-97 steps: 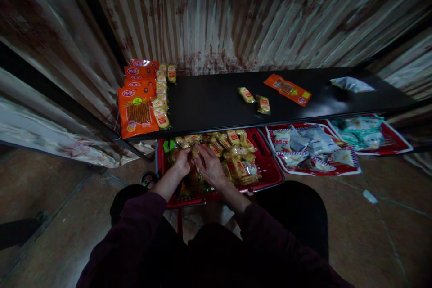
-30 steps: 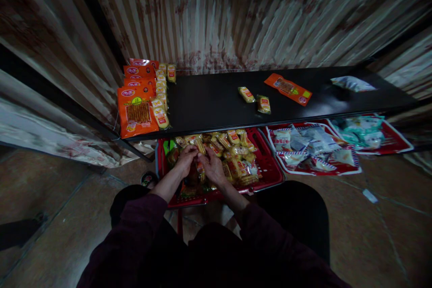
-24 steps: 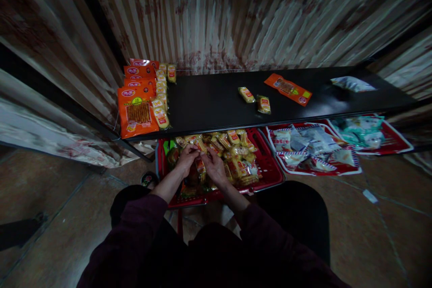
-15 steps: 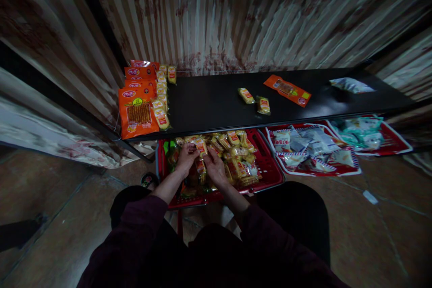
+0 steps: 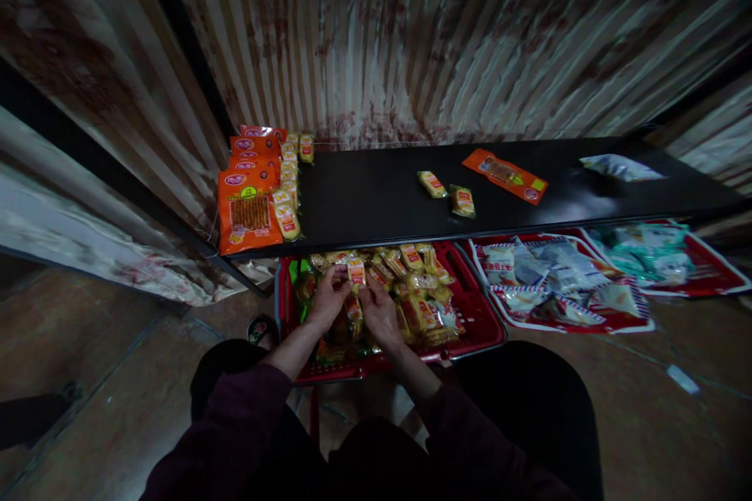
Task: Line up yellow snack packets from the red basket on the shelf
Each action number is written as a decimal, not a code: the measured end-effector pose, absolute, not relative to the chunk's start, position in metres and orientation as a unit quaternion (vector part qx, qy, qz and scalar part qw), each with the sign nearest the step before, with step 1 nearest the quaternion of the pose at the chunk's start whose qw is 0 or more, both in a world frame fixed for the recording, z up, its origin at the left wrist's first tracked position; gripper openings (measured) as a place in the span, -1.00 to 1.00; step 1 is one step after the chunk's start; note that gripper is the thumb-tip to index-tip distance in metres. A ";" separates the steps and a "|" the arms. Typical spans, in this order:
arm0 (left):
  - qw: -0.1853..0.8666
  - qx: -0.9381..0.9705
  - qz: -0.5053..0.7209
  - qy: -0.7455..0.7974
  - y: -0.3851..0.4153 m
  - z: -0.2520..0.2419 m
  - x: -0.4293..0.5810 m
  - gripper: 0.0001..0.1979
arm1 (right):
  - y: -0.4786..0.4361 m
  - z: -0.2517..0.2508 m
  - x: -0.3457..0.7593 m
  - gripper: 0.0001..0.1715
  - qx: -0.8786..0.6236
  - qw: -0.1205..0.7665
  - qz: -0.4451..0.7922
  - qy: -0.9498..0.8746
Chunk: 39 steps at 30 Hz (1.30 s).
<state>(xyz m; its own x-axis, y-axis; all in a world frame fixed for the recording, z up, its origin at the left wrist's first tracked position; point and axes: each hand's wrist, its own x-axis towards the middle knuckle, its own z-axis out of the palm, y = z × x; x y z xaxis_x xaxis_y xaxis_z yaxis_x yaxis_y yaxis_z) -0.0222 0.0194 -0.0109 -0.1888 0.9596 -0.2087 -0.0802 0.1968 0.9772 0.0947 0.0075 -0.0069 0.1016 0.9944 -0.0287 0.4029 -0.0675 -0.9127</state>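
Between my two hands, above the basket, is a small snack pack (image 5: 356,270) in clear wrapping with an orange and white label. My left hand (image 5: 330,297) grips its left side, fingers closed. My right hand (image 5: 379,309) pinches its lower right edge. Below them a red shopping basket (image 5: 479,321) holds many similar yellow packs (image 5: 423,309). On the black shelf's left end, a row of the same small packs (image 5: 288,221) stands beside several upright orange snack bags (image 5: 250,211).
The black shelf (image 5: 364,207) also bears two loose small packs (image 5: 463,202), a flat orange bag (image 5: 506,176) and a white bag (image 5: 621,167). A second basket (image 5: 587,326) holds white bags; a third basket (image 5: 714,270) holds teal packs. A shelf post (image 5: 182,31) rises at left.
The view has shifted, so the shelf and baskets sit lower in the picture. The snack pack stays between both hands and now stands more upright, its label facing me.
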 end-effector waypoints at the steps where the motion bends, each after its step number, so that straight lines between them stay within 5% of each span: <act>1: 0.499 0.392 0.509 0.583 0.018 -0.010 -0.022 -0.73 | 0.008 -0.008 0.096 -0.53 -0.629 0.392 0.360 -0.567; 21: 0.331 0.485 0.549 0.595 0.006 0.003 -0.002 -0.85 | 0.015 -0.016 0.106 -0.50 -0.578 0.459 0.308 -0.601; 39: 0.236 0.472 0.586 0.615 0.031 0.037 -0.019 -0.81 | 0.051 0.033 0.084 -0.57 -0.527 0.485 0.302 -0.629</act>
